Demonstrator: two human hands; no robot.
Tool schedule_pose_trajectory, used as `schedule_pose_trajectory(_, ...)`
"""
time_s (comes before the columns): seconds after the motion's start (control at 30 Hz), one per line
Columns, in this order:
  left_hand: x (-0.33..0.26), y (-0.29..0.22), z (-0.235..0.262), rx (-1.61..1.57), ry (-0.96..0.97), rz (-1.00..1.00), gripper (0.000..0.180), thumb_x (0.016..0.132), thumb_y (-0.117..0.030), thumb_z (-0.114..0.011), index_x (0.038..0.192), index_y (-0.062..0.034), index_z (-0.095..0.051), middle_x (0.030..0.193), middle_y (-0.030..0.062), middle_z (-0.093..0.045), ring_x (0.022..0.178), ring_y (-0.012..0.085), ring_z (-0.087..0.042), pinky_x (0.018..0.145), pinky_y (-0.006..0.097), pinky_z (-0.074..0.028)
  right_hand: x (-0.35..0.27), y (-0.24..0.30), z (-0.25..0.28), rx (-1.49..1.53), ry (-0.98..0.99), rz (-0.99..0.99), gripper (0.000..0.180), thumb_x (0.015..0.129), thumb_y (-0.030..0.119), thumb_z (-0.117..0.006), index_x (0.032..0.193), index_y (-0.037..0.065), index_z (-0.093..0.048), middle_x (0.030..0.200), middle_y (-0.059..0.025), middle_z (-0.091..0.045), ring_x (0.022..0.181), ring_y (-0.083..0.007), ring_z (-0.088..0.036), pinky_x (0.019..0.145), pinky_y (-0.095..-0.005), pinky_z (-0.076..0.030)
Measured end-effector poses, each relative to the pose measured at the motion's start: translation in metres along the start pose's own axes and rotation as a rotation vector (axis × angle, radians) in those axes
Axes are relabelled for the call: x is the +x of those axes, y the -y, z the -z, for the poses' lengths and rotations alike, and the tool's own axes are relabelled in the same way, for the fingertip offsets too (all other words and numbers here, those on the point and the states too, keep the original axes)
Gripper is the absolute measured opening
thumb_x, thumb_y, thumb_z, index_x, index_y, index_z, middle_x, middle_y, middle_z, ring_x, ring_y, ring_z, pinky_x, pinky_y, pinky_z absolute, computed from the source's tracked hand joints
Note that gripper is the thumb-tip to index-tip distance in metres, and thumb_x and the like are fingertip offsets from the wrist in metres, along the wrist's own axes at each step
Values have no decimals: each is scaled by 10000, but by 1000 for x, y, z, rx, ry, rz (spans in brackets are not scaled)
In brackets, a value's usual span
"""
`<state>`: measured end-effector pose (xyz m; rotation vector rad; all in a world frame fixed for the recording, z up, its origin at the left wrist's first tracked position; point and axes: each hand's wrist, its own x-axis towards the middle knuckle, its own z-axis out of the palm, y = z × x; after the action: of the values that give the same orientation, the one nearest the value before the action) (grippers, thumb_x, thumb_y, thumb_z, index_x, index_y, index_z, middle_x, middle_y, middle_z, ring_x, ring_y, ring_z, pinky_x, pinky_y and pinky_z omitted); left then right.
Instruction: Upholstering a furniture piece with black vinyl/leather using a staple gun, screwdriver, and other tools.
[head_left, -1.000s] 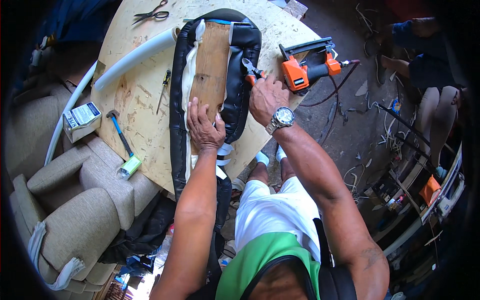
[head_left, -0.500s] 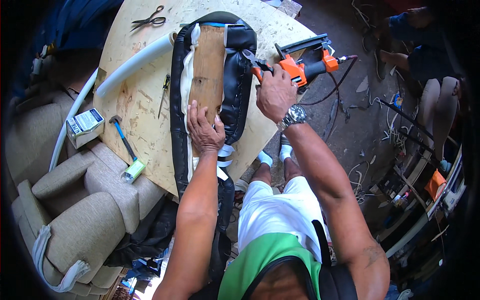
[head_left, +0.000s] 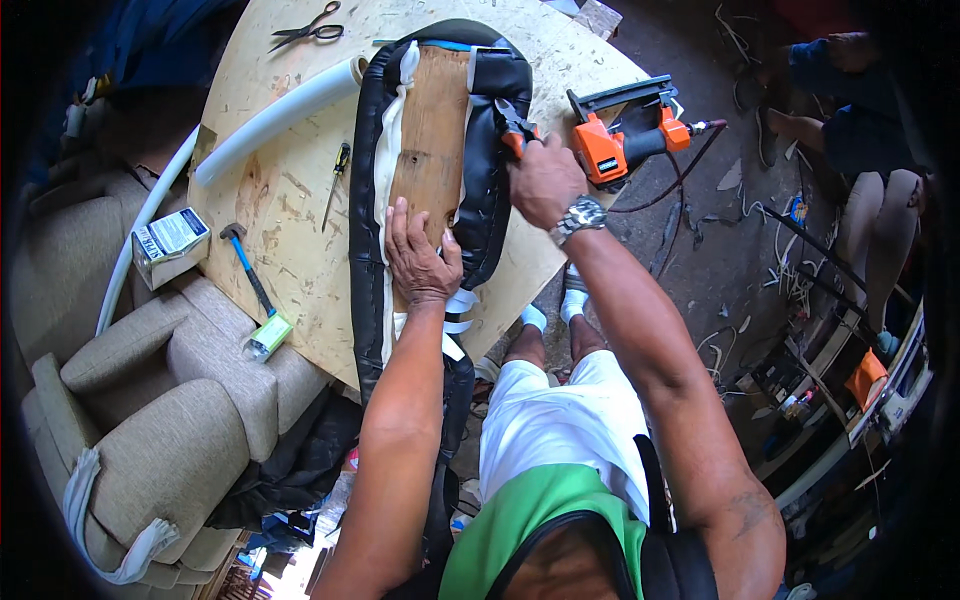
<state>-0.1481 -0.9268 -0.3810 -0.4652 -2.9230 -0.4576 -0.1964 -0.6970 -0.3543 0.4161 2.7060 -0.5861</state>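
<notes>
A long upholstered piece in black leather-like cover (head_left: pixel 492 200) lies on the table, with bare wood (head_left: pixel 430 140) showing along its middle. White padding or cloth (head_left: pixel 396 150) runs down the wood's left side. My left hand (head_left: pixel 422 258) rests flat on the lower wood, fingers stretched out. My right hand (head_left: pixel 546 185) is closed round the handles of orange-handled pliers (head_left: pixel 513 120). Their grey jaws lie over the black cover's right side; whether they grip it I cannot tell. Just right of that hand, an orange and black staple gun (head_left: pixel 600 150) lies at the table's edge, untouched.
The pale wooden table (head_left: pixel 285 205) also holds scissors (head_left: pixel 310 28), a screwdriver (head_left: pixel 337 185), a white tube (head_left: pixel 280 120) and a blue-handled hammer (head_left: pixel 250 270). A box (head_left: pixel 170 245) sits on the beige sofa (head_left: pixel 180 440) at left. The staple gun's hose (head_left: pixel 690 180) trails over the littered floor.
My right hand has drawn away from the staple gun with the pliers, which now lie further over the black cover. My left hand stays on the wood. The whole view has shifted slightly.
</notes>
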Motion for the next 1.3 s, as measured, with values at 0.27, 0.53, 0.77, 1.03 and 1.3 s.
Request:
schedule_pose_trajectory(0.27,-21,-6,-3,-36,-5,0,431,907,-234,-599,1285,-36,-532,1540,218,-426,1437,441,-378,1199,526,-299,-48,-56,-45,760,-111,103,357,921,320,-727,1073,11,-632,1019,-138,-650,921,-313,-661,828,-396,-526)
schedule_pose_trajectory(0.53,-63,20,-4,-215,-147,-39,369,998,-313,-528,1187,-12,-624,1470,215,-533,1364,452,-485,1167,504,-367,-270,-109,-111,664,144,107,338,889,243,-735,1126,11,-669,1231,-199,-599,1112,-376,-609,968,-427,-493)
schedule_pose_trajectory(0.77,-187,81,76,-975,-448,397,543,1120,-374,-326,1271,73,-595,1280,209,-634,1182,317,-631,1092,435,-461,-400,-51,-136,557,424,319,435,895,315,-729,1171,-13,-660,1337,-278,-562,1217,-453,-566,1035,-471,-477)
schedule_pose_trajectory(1.03,-404,113,222,-476,-279,551,298,1096,-157,-396,1213,51,-575,1312,216,-604,1215,345,-581,1066,446,-451,-373,226,-171,424,187,438,605,889,302,-744,1370,7,-525,1438,-304,-472,1290,-489,-497,1067,-513,-457)
schedule_pose_trajectory(1.3,-445,209,305,-425,-333,697,234,1065,-135,-465,1173,37,-581,1310,211,-605,1205,355,-583,1033,441,-472,-415,323,-187,401,326,598,231,931,234,-692,1075,53,-683,1094,-151,-678,995,-368,-638,870,-452,-525)
